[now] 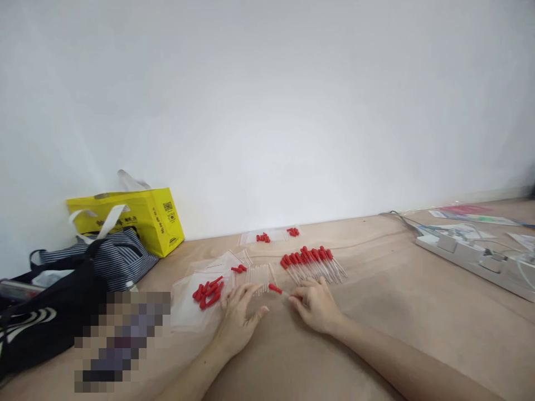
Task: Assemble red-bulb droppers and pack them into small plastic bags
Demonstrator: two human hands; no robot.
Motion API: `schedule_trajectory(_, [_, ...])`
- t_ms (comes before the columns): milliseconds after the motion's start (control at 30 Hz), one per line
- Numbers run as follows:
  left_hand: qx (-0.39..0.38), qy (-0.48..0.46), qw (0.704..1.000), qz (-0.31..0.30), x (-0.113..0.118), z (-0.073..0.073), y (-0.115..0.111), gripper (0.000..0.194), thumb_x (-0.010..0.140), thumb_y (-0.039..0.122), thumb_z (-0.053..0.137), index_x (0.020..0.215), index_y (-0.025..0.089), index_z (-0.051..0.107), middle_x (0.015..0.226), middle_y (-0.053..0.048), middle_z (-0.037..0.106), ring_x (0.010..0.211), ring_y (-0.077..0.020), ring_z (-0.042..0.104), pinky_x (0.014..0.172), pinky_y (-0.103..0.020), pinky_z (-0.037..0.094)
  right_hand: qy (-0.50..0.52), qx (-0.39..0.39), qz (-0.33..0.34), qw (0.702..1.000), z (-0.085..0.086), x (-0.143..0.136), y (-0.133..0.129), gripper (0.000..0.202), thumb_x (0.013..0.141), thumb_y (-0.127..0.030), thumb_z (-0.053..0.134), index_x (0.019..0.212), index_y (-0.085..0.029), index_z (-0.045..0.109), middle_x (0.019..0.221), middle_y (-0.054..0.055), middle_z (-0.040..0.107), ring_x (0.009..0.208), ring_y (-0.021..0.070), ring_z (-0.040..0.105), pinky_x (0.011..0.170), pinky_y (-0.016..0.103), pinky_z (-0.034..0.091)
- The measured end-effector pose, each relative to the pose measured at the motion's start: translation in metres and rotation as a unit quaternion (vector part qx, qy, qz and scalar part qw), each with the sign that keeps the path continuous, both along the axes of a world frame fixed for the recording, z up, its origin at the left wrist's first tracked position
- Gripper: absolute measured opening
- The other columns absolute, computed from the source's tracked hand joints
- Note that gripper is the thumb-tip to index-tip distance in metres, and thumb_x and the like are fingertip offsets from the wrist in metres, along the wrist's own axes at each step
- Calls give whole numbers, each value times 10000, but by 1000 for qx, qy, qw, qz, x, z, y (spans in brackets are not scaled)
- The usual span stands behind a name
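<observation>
My right hand [315, 305] is closed on the clear stem of a dropper [275, 288], whose red bulb points left. My left hand [240, 318] rests palm down with its fingers apart, beside a pile of red bulbs [209, 292] on clear plastic bags [184, 312]. Just beyond its fingertips lies a row of clear tubes [259, 275], with a few red bulbs [239, 268] at their left. Behind my right hand, several droppers with red bulbs [307, 257] lie side by side, stems toward me.
Near the wall lie more red bulbs [263, 238] on a clear bag. At the left stand a yellow bag [167, 223], a striped bag [121, 256] and a black bag [62, 312]. A white power strip [476, 262] with cables lies at the right.
</observation>
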State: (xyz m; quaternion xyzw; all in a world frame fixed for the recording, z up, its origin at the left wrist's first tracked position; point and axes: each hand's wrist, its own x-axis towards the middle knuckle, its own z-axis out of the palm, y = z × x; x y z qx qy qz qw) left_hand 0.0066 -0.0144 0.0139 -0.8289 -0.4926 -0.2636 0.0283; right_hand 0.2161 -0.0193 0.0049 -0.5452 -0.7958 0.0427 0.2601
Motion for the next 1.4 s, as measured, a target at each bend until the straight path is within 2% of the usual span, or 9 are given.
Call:
schedule_trajectory(167, [63,43,977,200,-24,7,17,268,746,231,520,1007,237,581,1024,-59,591,978,-252,478,812,-416,276,-25,-11,-158,987,0,-26,33,279,831,-257,369,754,-188,628,779,69,650,820,193,535,696,308,218])
schedule_trajectory(300, [50,73,961,261,-42,10,23,200,750,230,519,918,237,626,996,-57,596,958,-248,480,800,-409,275,-42,-6,-207,977,-1,-40,52,220,810,-228,390,831,-160,597,802,103,645,826,209,548,713,329,215])
schedule_trajectory(433, [43,108,966,230,-45,14,35,207,779,206,473,917,226,627,1012,-78,588,982,-259,461,815,-438,250,-52,-1,-211,976,0,-41,58,201,791,-218,404,872,-156,578,866,109,635,859,211,540,728,337,214])
schedule_trajectory(667, [10,167,982,84,-32,21,85,276,767,128,448,937,274,608,1025,-42,592,1011,-220,467,861,-393,246,-62,-9,-186,981,10,-56,59,257,782,-259,392,850,-142,611,919,128,622,888,229,524,755,361,231])
schedule_trajectory(867, [-15,185,982,39,-23,21,106,217,695,76,454,744,207,620,859,-63,626,918,-241,524,846,-425,274,-81,-61,-201,974,11,-69,70,274,772,-224,402,878,-109,627,927,173,623,887,249,531,768,377,243])
schedule_trajectory(1067, [-8,161,986,38,-26,30,96,160,692,90,460,692,190,584,817,-55,619,884,-232,533,839,-406,297,-97,-71,-193,974,15,-77,68,257,763,-131,401,863,-99,636,914,182,623,890,264,527,778,390,251])
schedule_trajectory(1200, [16,109,992,64,-34,41,79,145,735,115,446,722,184,572,844,-60,615,901,-237,528,853,-414,296,-87,-42,-182,979,19,-67,57,257,765,-128,402,942,-86,584,959,184,590,907,258,507,784,383,270])
schedule_trajectory(1300, [28,52,995,77,-29,39,57,156,802,191,406,830,182,559,903,-64,614,907,-224,536,816,-374,355,-17,-2,-97,995,11,-43,43,220,771,-104,380,927,-93,534,936,152,568,841,213,507,741,328,318])
schedule_trajectory(1400, [-1,9,999,41,-11,22,26,195,829,230,387,938,186,542,871,-33,641,821,-169,583,728,-281,430,85,17,41,995,-4,-10,23,212,796,-81,318,880,-146,502,858,81,554,754,160,491,674,264,354])
